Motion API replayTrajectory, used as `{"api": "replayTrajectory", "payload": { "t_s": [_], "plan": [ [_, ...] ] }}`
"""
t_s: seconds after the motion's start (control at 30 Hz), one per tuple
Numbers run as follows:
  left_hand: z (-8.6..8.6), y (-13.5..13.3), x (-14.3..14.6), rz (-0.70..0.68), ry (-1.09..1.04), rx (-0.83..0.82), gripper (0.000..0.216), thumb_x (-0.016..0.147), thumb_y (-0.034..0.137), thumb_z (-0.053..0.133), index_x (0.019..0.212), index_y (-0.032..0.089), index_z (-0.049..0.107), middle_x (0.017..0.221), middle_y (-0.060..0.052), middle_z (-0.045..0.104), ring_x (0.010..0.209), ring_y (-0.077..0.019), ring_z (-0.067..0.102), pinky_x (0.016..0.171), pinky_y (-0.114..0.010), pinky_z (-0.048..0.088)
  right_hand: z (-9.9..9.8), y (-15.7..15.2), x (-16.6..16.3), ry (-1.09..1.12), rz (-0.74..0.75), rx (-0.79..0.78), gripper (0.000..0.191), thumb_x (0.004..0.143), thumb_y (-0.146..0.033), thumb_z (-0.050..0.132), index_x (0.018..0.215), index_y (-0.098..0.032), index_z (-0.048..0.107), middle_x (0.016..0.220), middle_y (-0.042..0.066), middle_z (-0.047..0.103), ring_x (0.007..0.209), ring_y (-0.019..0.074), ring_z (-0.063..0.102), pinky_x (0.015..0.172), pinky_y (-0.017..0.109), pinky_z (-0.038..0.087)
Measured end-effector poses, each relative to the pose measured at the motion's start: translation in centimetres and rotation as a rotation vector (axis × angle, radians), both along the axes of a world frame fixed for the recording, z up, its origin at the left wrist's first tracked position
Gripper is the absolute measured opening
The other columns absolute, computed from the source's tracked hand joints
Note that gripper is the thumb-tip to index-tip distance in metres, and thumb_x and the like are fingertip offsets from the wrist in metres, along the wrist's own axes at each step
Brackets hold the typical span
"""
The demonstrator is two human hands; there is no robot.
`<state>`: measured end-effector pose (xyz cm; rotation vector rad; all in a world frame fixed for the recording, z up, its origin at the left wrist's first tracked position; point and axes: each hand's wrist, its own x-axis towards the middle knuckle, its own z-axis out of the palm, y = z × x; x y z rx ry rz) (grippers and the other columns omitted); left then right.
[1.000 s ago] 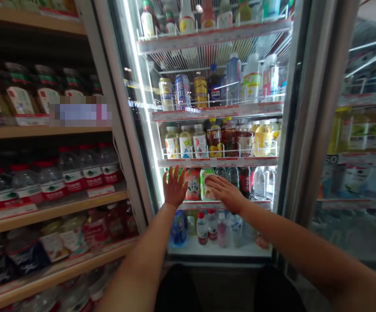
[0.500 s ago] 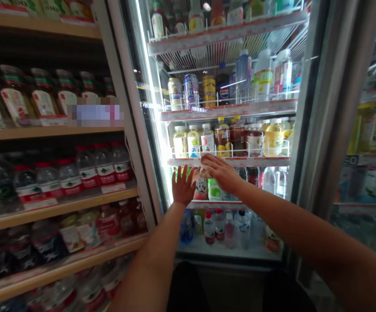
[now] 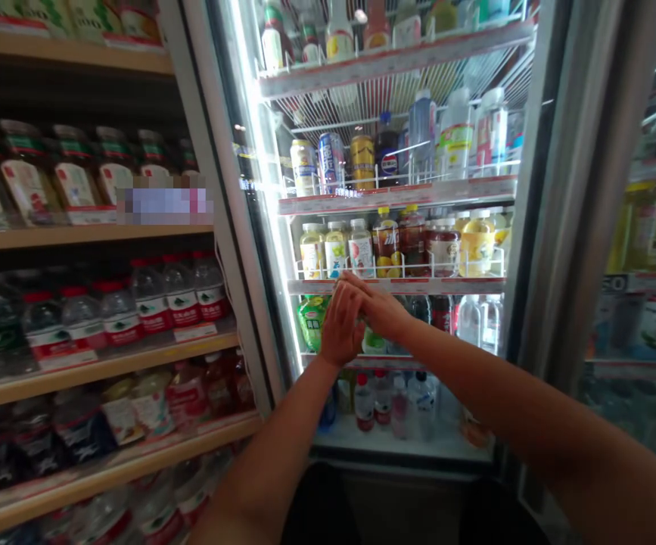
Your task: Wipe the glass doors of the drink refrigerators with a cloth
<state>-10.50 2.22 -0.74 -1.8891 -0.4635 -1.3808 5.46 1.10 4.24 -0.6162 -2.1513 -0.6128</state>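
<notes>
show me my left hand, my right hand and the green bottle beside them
left hand (image 3: 340, 327), head view, back of the hand
right hand (image 3: 377, 309), head view, back of the hand
green bottle (image 3: 312, 322), head view, its label

Reaching into a lit drinks fridge (image 3: 526, 227) with both hands.
Touching each other just below a shelf edge (image 3: 446, 286): left hand (image 3: 340, 327), fingers (image 3: 344, 301) up, against right hand (image 3: 380, 309); green bottle (image 3: 310, 322) just left of them, red-capped water bottles (image 3: 151, 299) on the wooden rack (image 3: 135, 365) well apart.

Packed bottles (image 3: 336, 248) behind wire rail (image 3: 446, 266)
</notes>
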Motion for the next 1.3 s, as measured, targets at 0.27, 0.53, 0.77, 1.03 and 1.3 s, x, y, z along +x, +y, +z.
{"api": "replayTrajectory", "payload": {
  "t_s": [0.27, 0.53, 0.77, 1.03, 1.3],
  "plan": [
    [-0.2, 0.6, 0.9, 0.142, 0.086, -0.018, 0.063, 0.097, 0.016, 0.045, 0.155, 0.015, 0.022, 0.154, -0.018, 0.038, 0.151, -0.0267, 0.019, 0.118, -0.048, 0.035, 0.0, -1.9, 7.1, -0.079, -0.309, 0.206, 0.065, 0.1, -0.027, 0.047, 0.159, -0.022, 0.018, 0.163, 0.008, 0.026, 0.151, 0.026, 0.023, 0.124, 0.051, 0.02],
    [0.6, 0.3, 0.2, 0.232, 0.15, -0.011, 0.055, 0.096, 0.016, 0.047, 0.15, 0.017, 0.035, 0.154, -0.014, 0.04, 0.15, -0.0245, 0.02, 0.121, -0.047, 0.03, -0.8, -1.9, 10.1, -0.091, -0.394, 0.22, 0.071, 0.101, -0.036, 0.045, 0.159, -0.029, 0.003, 0.164, 0.002, 0.022, 0.151, 0.0255, 0.02, 0.125, 0.053, 0.006],
    [1.0, 0.4, -0.8, 0.256, 0.067, -0.011, 0.058, 0.094, 0.011, 0.047, 0.149, 0.027, 0.039, 0.163, -0.01, 0.022, 0.15, -0.028, 0.02, 0.118, -0.049, 0.037, -1.0, -2.3, 11.5, -0.051, -0.447, 0.274, 0.075, 0.101, -0.039, 0.045, 0.159, -0.025, 0.0, 0.162, 0.005, 0.026, 0.151, 0.0239, 0.022, 0.126, 0.05, 0.006],
    [2.4, 1.5, -1.7, 0.247, -0.07, -0.042, 0.065, 0.096, 0.009, 0.038, 0.156, 0.027, 0.023, 0.164, -0.01, 0.019, 0.152, -0.0267, 0.017, 0.12, -0.051, 0.033, -1.6, -2.6, 13.3, -0.021, -0.515, 0.279, 0.073, 0.102, -0.04, 0.042, 0.159, -0.024, 0.001, 0.163, 0.007, 0.023, 0.151, 0.0248, 0.019, 0.125, 0.052, 0.005],
    [4.6, 0.4, 0.5, 0.202, 0.125, -0.09, 0.062, 0.095, 0.013, 0.044, 0.154, 0.028, 0.029, 0.164, -0.007, 0.022, 0.153, -0.0276, 0.013, 0.121, -0.053, 0.031, -1.4, -3.0, 13.3, -0.073, -0.525, 0.247, 0.088, 0.097, -0.05, 0.049, 0.159, -0.02, -0.006, 0.163, 0.012, 0.021, 0.152, 0.0291, 0.016, 0.123, 0.057, 0.007]
  ]
}}
